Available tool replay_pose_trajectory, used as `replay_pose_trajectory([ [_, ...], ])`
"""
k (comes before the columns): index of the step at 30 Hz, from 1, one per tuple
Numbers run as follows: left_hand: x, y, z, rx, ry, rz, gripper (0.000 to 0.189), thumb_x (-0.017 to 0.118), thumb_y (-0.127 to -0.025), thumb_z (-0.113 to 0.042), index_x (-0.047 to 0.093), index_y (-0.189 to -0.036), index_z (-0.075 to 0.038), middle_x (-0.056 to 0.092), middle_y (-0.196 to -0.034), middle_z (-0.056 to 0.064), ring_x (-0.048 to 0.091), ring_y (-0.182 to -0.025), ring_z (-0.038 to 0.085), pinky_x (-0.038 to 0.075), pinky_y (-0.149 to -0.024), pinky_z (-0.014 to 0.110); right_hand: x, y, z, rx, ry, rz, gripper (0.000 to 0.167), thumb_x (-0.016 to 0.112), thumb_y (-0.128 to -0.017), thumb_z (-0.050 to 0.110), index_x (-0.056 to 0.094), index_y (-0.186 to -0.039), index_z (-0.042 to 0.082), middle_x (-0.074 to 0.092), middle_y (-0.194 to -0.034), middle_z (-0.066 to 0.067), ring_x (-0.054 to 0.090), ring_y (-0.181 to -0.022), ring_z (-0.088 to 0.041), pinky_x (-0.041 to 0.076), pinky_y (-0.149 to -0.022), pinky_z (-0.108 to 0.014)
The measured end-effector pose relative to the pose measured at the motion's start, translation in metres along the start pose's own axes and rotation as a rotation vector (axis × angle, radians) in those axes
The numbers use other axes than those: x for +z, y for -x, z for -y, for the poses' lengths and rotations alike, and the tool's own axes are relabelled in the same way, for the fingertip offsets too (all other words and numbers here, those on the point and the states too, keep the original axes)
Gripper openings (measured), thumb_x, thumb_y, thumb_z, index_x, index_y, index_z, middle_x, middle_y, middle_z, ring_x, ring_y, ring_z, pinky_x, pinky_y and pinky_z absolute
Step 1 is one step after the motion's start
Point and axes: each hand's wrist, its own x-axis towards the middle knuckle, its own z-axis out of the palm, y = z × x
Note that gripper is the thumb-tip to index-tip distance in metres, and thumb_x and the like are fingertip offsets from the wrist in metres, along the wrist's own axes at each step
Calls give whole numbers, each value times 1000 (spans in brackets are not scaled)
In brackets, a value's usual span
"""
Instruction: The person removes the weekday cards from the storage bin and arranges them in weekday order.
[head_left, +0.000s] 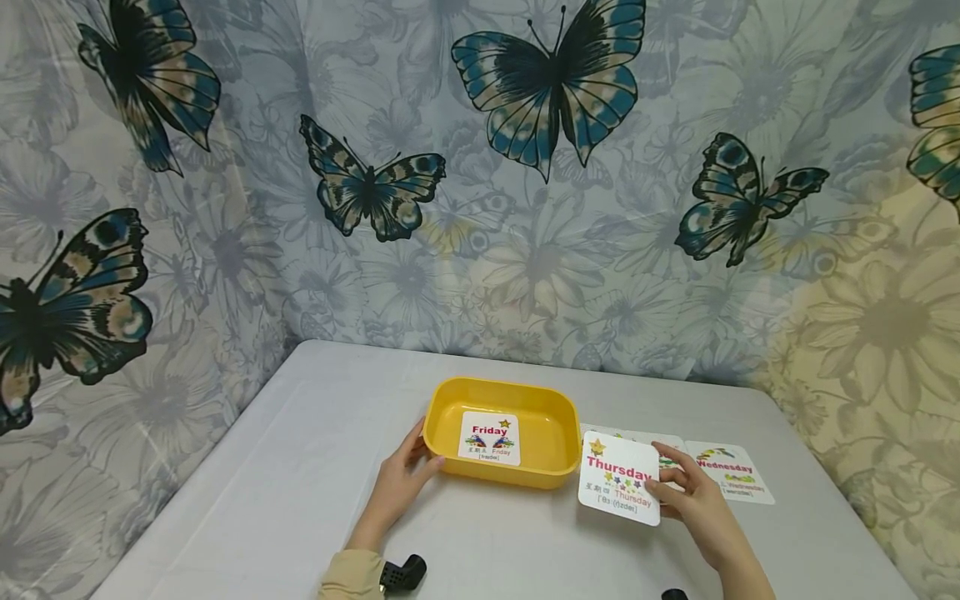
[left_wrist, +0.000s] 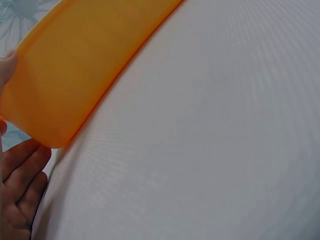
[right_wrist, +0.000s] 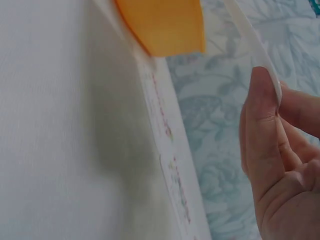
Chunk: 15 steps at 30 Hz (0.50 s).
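My right hand pinches a white "Thursday" flash card by its right edge, thumb in front and fingers behind. The card is raised and tilted just right of a yellow plastic tray. In the right wrist view the card shows nearly edge-on between thumb and fingers. At the tray's left end, my left hand grips it, thumb at the front rim and fingers round the side. A "Friday" card lies face up inside the tray.
Right of the tray, a "Wednesday" card lies on the white table, beside other cards partly hidden behind the held one. Behind the table hangs a butterfly-print cloth. A black wrist device shows near the left sleeve.
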Motion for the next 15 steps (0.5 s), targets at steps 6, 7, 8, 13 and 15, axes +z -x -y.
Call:
replay_pose_trajectory([
  [6, 0, 0, -1, 17, -1, -10, 75, 66, -81, -49, 34, -145, -26, 58, -121, 3, 54, -110, 18, 43, -96, 38, -11, 3, -8, 74, -19, 6, 68, 65, -85, 8, 29, -142, 6, 55, -95, -11, 60, -79, -15, 55, -66, -32],
  [7, -1, 0, -1, 18, -1, -12, 75, 66, -81, -49, 34, -145, -26, 58, -121, 3, 54, -110, 18, 43, -96, 37, -12, 3, -10, 80, -18, 9, 68, 65, -85, 7, 28, -142, 5, 55, -95, -10, 59, -79, -15, 55, -65, -32],
  [8, -1, 0, -2, 18, -2, -12, 75, 66, -81, -49, 34, -145, -26, 58, -121, 3, 54, -110, 18, 43, -95, 37, -13, 4, -11, 87, -14, 11, 68, 65, -85, 7, 27, -142, 4, 56, -95, -10, 59, -78, -14, 54, -65, -31],
  [13, -1, 1, -2, 16, -4, -11, 76, 65, -81, -50, 34, -145, -25, 58, -121, 2, 54, -110, 17, 43, -95, 37, -14, 4, -18, 111, 3, 27, 70, 66, -85, 8, 27, -142, 3, 57, -92, -10, 59, -75, -14, 54, -64, -30],
  [15, 0, 1, -2, 19, -2, -10, 75, 65, -81, -50, 34, -145, -25, 58, -121, 1, 54, -110, 17, 44, -95, 37, -13, 4, -20, 120, 14, 39, 70, 67, -84, 8, 29, -142, 3, 57, -91, -10, 58, -73, -15, 54, -63, -31],
])
